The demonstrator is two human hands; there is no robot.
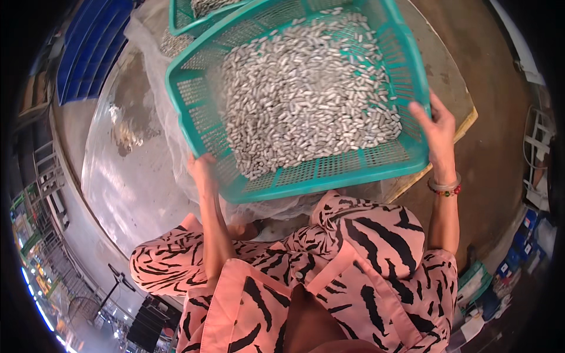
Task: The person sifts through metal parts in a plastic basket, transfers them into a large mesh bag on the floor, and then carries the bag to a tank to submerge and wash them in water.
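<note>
Between my hands is a green plastic basket (419,88) with slotted walls, raised in front of my knees and tilted. Many small silvery-grey cylindrical pieces (306,94) cover most of its bottom; the green base shows through at the right side. My left hand (203,170) grips the basket's near left wall, its fingers partly hidden behind the plastic. On the right wall, my right hand (436,126) has its thumb over the rim and the other fingers outside. Beaded bracelets circle that wrist.
Behind it at the top stands a second green basket (179,20) with similar pieces. Clear plastic sheeting (154,76) lies left of the baskets, with a loose heap of pieces (175,44) on it. Blue crates (88,53) stand at the far left. A yellow-edged board (466,125) lies at right.
</note>
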